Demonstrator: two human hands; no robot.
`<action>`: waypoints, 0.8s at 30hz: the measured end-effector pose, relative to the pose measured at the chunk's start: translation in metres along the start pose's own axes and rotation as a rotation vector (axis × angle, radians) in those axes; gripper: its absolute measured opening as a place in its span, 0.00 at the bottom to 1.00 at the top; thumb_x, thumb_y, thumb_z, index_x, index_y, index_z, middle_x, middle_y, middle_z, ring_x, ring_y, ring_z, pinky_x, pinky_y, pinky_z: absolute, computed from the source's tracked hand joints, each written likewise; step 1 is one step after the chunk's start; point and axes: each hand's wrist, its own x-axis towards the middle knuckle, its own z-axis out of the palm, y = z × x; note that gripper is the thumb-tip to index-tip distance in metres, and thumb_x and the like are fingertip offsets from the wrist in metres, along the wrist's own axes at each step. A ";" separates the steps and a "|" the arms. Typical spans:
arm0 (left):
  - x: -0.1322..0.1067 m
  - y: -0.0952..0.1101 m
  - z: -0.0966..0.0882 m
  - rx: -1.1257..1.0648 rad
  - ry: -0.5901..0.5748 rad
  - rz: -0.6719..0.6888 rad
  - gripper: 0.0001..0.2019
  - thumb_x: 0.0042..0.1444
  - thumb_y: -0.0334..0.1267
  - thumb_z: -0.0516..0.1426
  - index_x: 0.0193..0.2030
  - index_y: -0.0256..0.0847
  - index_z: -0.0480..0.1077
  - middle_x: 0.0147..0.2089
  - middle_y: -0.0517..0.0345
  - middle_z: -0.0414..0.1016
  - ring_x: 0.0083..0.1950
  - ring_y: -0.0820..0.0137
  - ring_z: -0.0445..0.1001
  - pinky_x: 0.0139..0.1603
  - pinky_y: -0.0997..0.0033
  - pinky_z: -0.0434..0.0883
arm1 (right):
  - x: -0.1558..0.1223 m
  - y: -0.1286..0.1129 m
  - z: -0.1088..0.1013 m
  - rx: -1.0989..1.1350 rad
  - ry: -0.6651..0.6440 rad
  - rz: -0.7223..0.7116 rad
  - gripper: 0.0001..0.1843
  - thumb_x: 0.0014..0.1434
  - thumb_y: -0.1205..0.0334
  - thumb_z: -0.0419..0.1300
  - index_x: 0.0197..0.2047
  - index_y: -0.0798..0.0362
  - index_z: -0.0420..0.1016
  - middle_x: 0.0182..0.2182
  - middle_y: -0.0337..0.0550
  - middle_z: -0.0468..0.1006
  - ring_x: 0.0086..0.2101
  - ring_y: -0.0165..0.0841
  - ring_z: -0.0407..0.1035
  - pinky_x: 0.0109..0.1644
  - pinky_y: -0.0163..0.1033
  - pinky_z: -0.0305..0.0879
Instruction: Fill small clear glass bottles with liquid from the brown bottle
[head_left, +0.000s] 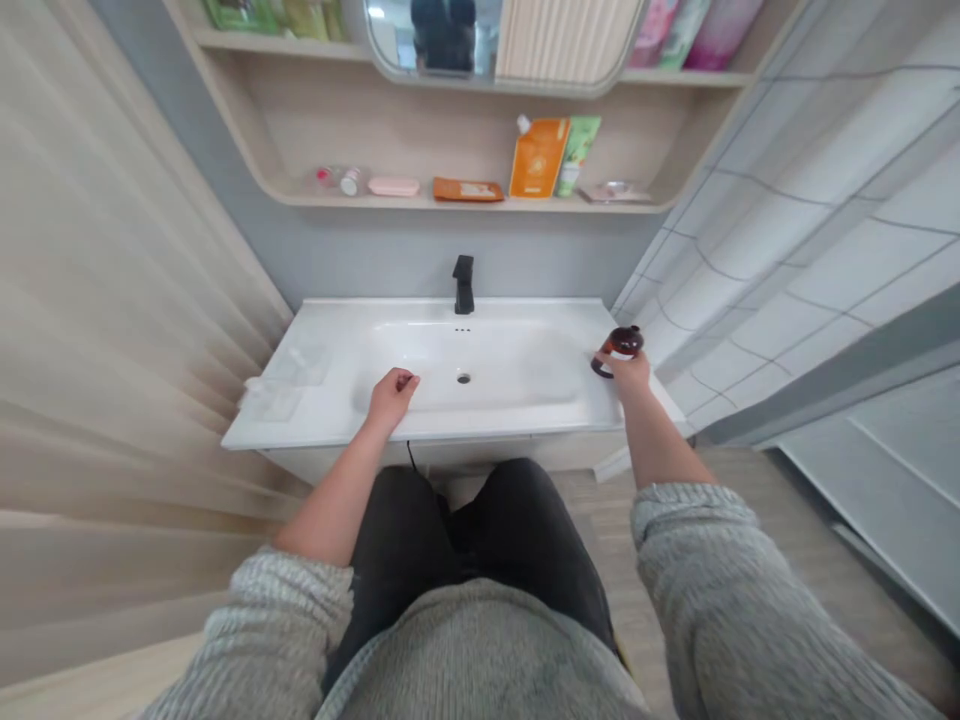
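Note:
My right hand (630, 372) is wrapped round a dark brown bottle (625, 341) with a white label, at the right end of the white washbasin counter (341, 312). The bottle looks tilted, and my fingers hide part of it. Over the left part of the basin (517, 365) hangs my left hand (391, 396), its fingers curled together. Whether anything small is between those fingers cannot be made out. A black faucet (464, 286) stands behind the basin, above the drain (463, 378).
Clear plastic items (281, 385) lie on the counter's left end. Above, a shelf (330, 198) carries an orange pouch (538, 158), a green tube (577, 153), an orange packet (469, 190) and a pink case (394, 186). A mirror (450, 40) hangs higher. A curtain (112, 300) borders the left.

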 end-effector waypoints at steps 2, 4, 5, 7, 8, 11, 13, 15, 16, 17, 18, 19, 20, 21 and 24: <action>0.001 -0.001 0.000 -0.016 0.006 -0.011 0.11 0.64 0.51 0.64 0.42 0.47 0.76 0.39 0.56 0.83 0.43 0.60 0.81 0.50 0.60 0.76 | -0.009 -0.010 0.000 0.026 -0.044 0.067 0.27 0.40 0.59 0.82 0.44 0.52 0.81 0.44 0.50 0.87 0.44 0.46 0.79 0.55 0.53 0.77; 0.001 -0.002 0.001 -0.036 0.009 -0.017 0.10 0.63 0.49 0.64 0.42 0.47 0.75 0.39 0.57 0.83 0.42 0.61 0.81 0.49 0.60 0.76 | -0.020 -0.020 0.003 0.060 -0.090 0.098 0.29 0.39 0.58 0.82 0.44 0.53 0.81 0.45 0.51 0.87 0.46 0.47 0.80 0.57 0.54 0.76; 0.000 -0.001 0.001 -0.053 0.009 -0.018 0.09 0.63 0.49 0.64 0.42 0.47 0.75 0.39 0.57 0.83 0.41 0.61 0.80 0.49 0.61 0.76 | -0.028 -0.025 0.005 0.081 -0.115 0.085 0.30 0.38 0.57 0.83 0.44 0.53 0.81 0.45 0.51 0.87 0.47 0.47 0.80 0.58 0.54 0.76; 0.000 -0.001 0.001 -0.091 0.007 -0.014 0.09 0.64 0.48 0.63 0.44 0.47 0.76 0.38 0.58 0.82 0.39 0.63 0.79 0.47 0.61 0.76 | -0.045 -0.033 0.014 0.132 -0.183 0.046 0.33 0.36 0.53 0.84 0.45 0.53 0.81 0.46 0.51 0.87 0.48 0.48 0.79 0.60 0.56 0.75; -0.001 0.000 0.001 -0.107 0.004 -0.008 0.10 0.65 0.48 0.62 0.46 0.47 0.77 0.38 0.59 0.82 0.39 0.63 0.79 0.47 0.61 0.76 | -0.056 -0.037 0.020 0.164 -0.232 0.022 0.35 0.35 0.50 0.84 0.46 0.53 0.82 0.47 0.51 0.87 0.49 0.48 0.79 0.61 0.56 0.75; -0.001 0.001 -0.001 -0.131 -0.018 0.013 0.13 0.66 0.48 0.60 0.50 0.46 0.80 0.39 0.57 0.82 0.40 0.63 0.79 0.48 0.62 0.76 | -0.091 -0.051 0.040 0.239 -0.403 -0.023 0.39 0.33 0.45 0.84 0.47 0.53 0.82 0.46 0.51 0.88 0.49 0.49 0.79 0.62 0.57 0.75; -0.002 0.002 -0.003 -0.139 -0.031 0.013 0.12 0.66 0.48 0.60 0.49 0.46 0.81 0.41 0.56 0.84 0.41 0.63 0.80 0.48 0.61 0.77 | -0.117 -0.062 0.055 0.284 -0.504 -0.020 0.39 0.33 0.43 0.85 0.46 0.52 0.82 0.45 0.49 0.88 0.48 0.49 0.80 0.61 0.56 0.75; -0.002 0.003 -0.004 -0.148 -0.031 0.003 0.12 0.66 0.48 0.61 0.47 0.45 0.80 0.40 0.55 0.84 0.41 0.63 0.80 0.48 0.61 0.77 | -0.143 -0.074 0.069 0.311 -0.601 -0.007 0.37 0.33 0.43 0.85 0.45 0.51 0.82 0.43 0.48 0.88 0.47 0.49 0.80 0.59 0.55 0.76; -0.002 0.003 -0.004 -0.153 -0.026 -0.002 0.11 0.65 0.48 0.62 0.46 0.45 0.80 0.40 0.56 0.84 0.40 0.63 0.80 0.48 0.61 0.78 | -0.155 -0.080 0.076 0.329 -0.646 -0.003 0.37 0.34 0.43 0.85 0.45 0.51 0.82 0.43 0.48 0.88 0.48 0.49 0.81 0.59 0.54 0.76; -0.002 0.004 -0.004 -0.160 -0.019 -0.004 0.11 0.64 0.48 0.62 0.45 0.46 0.79 0.40 0.56 0.83 0.40 0.63 0.80 0.48 0.61 0.78 | -0.167 -0.085 0.082 0.351 -0.683 0.003 0.37 0.34 0.43 0.85 0.45 0.51 0.82 0.43 0.48 0.88 0.48 0.49 0.81 0.59 0.54 0.76; -0.002 0.004 -0.004 -0.165 -0.010 -0.006 0.11 0.63 0.49 0.63 0.45 0.46 0.78 0.39 0.57 0.83 0.40 0.64 0.80 0.49 0.61 0.78 | -0.177 -0.089 0.089 0.374 -0.715 0.009 0.38 0.34 0.44 0.85 0.46 0.51 0.82 0.44 0.48 0.88 0.49 0.50 0.81 0.60 0.54 0.76; -0.002 0.004 -0.004 -0.168 0.002 -0.008 0.11 0.62 0.49 0.64 0.44 0.46 0.77 0.39 0.57 0.83 0.40 0.64 0.80 0.49 0.61 0.78 | -0.187 -0.092 0.095 0.397 -0.740 0.019 0.38 0.34 0.45 0.86 0.46 0.51 0.82 0.45 0.49 0.88 0.49 0.50 0.81 0.61 0.55 0.76; -0.002 0.004 -0.004 -0.166 0.014 -0.010 0.12 0.61 0.50 0.65 0.44 0.46 0.76 0.39 0.57 0.82 0.41 0.64 0.80 0.50 0.61 0.78 | -0.196 -0.095 0.101 0.417 -0.760 0.032 0.39 0.34 0.45 0.86 0.47 0.51 0.82 0.46 0.49 0.89 0.50 0.50 0.81 0.61 0.55 0.76; -0.002 0.004 -0.004 -0.163 0.023 -0.010 0.13 0.60 0.50 0.66 0.43 0.46 0.75 0.40 0.57 0.82 0.41 0.63 0.80 0.50 0.61 0.78 | -0.204 -0.097 0.107 0.433 -0.781 0.042 0.39 0.34 0.46 0.86 0.48 0.51 0.83 0.46 0.49 0.89 0.50 0.50 0.81 0.62 0.55 0.76; -0.004 0.005 -0.005 -0.171 0.026 -0.002 0.15 0.57 0.51 0.69 0.43 0.46 0.75 0.40 0.56 0.83 0.43 0.62 0.81 0.53 0.60 0.78 | -0.222 -0.100 0.121 0.450 -0.831 0.052 0.39 0.36 0.47 0.86 0.50 0.51 0.83 0.47 0.48 0.89 0.50 0.49 0.81 0.62 0.55 0.76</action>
